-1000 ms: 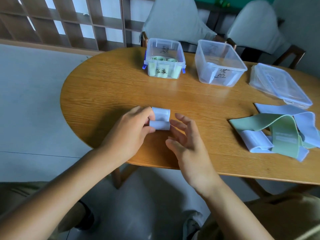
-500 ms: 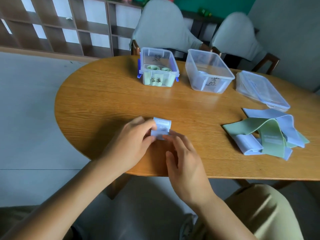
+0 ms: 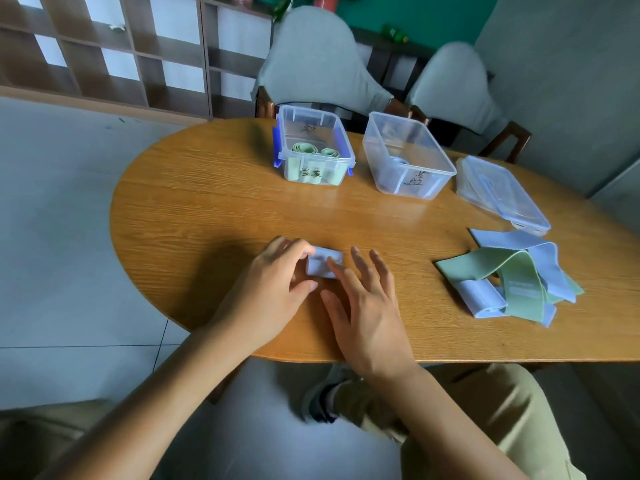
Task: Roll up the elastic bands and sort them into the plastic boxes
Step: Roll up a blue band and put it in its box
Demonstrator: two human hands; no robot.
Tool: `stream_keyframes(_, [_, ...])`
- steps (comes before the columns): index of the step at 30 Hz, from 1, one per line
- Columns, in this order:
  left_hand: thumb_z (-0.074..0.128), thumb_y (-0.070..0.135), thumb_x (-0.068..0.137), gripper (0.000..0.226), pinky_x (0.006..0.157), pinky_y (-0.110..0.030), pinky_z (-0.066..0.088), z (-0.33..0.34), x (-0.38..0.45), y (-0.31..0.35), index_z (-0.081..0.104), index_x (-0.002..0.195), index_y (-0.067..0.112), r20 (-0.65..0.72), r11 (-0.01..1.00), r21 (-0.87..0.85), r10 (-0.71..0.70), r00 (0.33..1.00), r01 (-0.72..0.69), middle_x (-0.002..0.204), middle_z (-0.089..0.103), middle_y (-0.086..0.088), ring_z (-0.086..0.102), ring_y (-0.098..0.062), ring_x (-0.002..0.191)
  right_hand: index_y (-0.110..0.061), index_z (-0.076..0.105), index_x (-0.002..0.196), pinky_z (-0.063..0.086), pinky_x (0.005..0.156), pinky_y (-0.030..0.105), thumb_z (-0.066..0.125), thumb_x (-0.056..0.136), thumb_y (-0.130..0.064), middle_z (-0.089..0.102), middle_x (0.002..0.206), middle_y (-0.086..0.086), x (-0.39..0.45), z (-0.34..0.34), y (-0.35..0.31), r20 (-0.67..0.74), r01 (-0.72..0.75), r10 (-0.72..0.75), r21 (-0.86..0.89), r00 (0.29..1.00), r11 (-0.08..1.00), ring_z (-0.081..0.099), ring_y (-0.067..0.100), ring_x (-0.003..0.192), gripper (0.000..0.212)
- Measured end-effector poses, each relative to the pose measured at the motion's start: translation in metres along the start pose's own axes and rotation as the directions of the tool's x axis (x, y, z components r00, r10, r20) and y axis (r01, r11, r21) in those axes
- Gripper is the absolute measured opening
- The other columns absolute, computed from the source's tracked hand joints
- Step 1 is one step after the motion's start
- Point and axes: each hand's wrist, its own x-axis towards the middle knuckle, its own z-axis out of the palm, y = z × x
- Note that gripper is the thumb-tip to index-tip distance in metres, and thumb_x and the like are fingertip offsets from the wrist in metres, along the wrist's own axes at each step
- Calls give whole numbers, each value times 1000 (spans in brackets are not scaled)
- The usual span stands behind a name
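Observation:
A rolled light-blue elastic band (image 3: 323, 263) lies on the wooden table (image 3: 207, 209) near its front edge. My left hand (image 3: 273, 289) curls around the roll's left end, fingers over its top and thumb below it. My right hand (image 3: 363, 306) lies flat with straight spread fingers, its index fingertip pressing on the roll. A loose pile of green and blue bands (image 3: 512, 282) sits at the right. At the back, the left plastic box (image 3: 313, 150) holds green rolls and the right plastic box (image 3: 407, 155) holds a blue roll.
A clear lid (image 3: 502, 194) lies right of the boxes. Two grey-covered chairs (image 3: 311, 64) stand behind the table, with a wooden shelf unit (image 3: 121, 53) at the back left. My knees are under the table's front edge.
The view has tilted, so the table sits lower in frame. My right hand has opened flat and its fingers now press on the blue roll. My left hand keeps its hold.

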Motion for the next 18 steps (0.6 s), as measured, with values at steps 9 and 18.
stream_keyframes(9, [77,28,82,31,69,-30,48,-1,18,-9,56,105,32,4,998,60,-17,1000,16,103,52,16,56,-5,72,-36,40,150,22,122,48,52,97,-52,27,163,-1,33,-2,17,96,33,-38,53,995,998,5,24,154,57])
stream_keyframes(18, [78,34,82,33,67,-25,43,4,39,-16,59,108,28,55,991,131,-26,998,19,104,52,16,51,-5,78,-43,30,152,21,120,45,43,92,-64,23,164,-10,61,-1,27,171,61,-64,25,983,998,2,16,154,65])
